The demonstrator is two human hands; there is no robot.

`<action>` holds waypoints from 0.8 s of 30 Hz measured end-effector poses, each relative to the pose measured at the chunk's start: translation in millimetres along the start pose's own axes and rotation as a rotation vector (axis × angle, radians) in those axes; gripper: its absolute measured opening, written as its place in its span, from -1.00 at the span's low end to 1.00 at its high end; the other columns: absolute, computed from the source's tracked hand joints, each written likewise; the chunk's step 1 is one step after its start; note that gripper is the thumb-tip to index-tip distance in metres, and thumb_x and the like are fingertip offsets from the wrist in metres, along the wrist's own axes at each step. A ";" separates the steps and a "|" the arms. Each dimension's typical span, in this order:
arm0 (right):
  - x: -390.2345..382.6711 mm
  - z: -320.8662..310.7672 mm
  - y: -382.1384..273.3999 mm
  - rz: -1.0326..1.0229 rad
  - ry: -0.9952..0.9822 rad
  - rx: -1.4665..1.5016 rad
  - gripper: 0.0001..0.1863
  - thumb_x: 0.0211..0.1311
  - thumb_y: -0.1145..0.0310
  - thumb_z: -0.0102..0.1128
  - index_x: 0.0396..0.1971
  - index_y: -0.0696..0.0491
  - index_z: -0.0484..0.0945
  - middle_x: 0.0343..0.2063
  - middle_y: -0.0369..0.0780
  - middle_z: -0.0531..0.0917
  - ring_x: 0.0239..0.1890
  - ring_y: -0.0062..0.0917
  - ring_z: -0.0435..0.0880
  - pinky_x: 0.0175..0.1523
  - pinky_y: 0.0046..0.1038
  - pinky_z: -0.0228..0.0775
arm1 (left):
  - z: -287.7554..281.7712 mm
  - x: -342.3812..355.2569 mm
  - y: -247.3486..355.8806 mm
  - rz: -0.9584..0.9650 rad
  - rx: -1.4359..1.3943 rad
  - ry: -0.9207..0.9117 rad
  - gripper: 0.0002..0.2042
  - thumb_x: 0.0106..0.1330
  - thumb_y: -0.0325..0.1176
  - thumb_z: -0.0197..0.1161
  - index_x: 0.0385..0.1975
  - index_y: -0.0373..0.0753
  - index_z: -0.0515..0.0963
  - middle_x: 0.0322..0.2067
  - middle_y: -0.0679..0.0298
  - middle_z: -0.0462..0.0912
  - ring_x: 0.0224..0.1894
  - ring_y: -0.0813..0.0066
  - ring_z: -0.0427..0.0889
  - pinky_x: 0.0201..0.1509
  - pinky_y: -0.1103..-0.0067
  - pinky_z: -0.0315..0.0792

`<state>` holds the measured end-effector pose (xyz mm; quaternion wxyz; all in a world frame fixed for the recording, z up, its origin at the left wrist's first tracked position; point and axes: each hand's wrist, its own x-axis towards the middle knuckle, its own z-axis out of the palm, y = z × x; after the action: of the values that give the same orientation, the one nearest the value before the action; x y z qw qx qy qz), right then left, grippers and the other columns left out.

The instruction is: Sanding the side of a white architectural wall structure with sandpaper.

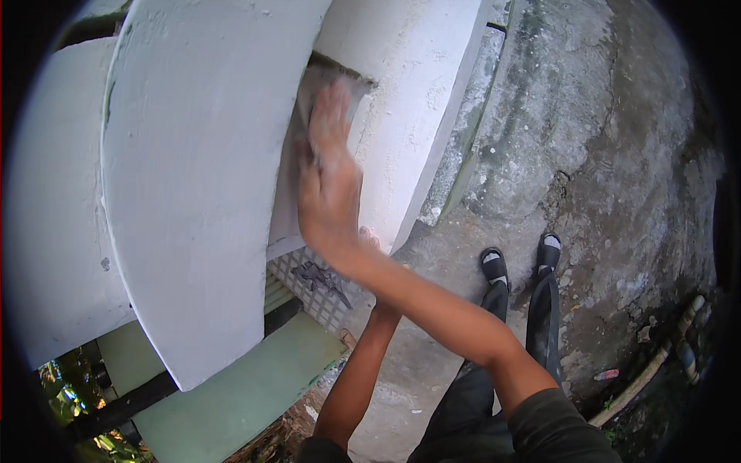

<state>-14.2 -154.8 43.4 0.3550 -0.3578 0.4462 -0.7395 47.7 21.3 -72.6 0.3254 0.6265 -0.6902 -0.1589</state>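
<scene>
Ledge (413, 100), long axis upper right to lower left, beside straight-fingered right hand (330, 174), hold unclear; left hand (370, 238), grip hidden

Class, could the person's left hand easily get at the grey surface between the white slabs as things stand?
Probably not easily: the right hand covers much of that grey surface, and the right forearm crosses over the mostly hidden left hand.

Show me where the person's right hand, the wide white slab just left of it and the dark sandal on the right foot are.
Right hand (330, 174): head view, back of the hand.
Wide white slab (207, 177): head view, flat face.
Dark sandal (549, 255): head view, strap.
</scene>
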 end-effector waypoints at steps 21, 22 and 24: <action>140.2 -151.2 31.0 -0.570 -1.015 -0.923 -0.57 0.45 0.34 -0.05 0.26 0.08 0.50 0.31 -0.18 0.49 0.43 -0.36 0.35 0.60 -0.20 -0.05 | -27.4 123.8 63.4 0.341 -0.028 0.005 -0.62 0.36 -0.35 0.17 0.08 -0.35 0.28 0.16 -0.19 0.42 0.24 -0.13 0.44 0.35 0.09 0.29; 182.8 -161.6 34.3 -0.577 -0.910 -0.997 -0.56 0.45 0.35 -0.07 0.26 0.07 0.49 0.31 -0.21 0.50 0.43 -0.37 0.36 0.61 -0.21 -0.09 | -22.2 126.0 68.2 0.297 -0.026 -0.071 -0.62 0.35 -0.34 0.17 0.08 -0.32 0.29 0.18 -0.19 0.41 0.26 -0.11 0.42 0.38 0.09 0.24; 249.9 -185.6 39.3 -0.590 -0.676 -1.137 -0.54 0.36 0.33 -0.04 0.19 0.14 0.54 0.28 -0.11 0.52 0.41 -0.32 0.39 0.58 -0.23 -0.01 | -11.2 128.6 71.9 0.352 -0.100 -0.077 -0.52 0.33 -0.31 0.22 0.16 -0.37 0.28 0.20 -0.19 0.41 0.31 -0.16 0.39 0.40 0.09 0.23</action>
<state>-286.1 -304.2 -3.6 0.0182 -0.8016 0.5127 -0.3071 -0.2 -89.2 12.9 0.3526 0.4724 -0.7923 -0.1574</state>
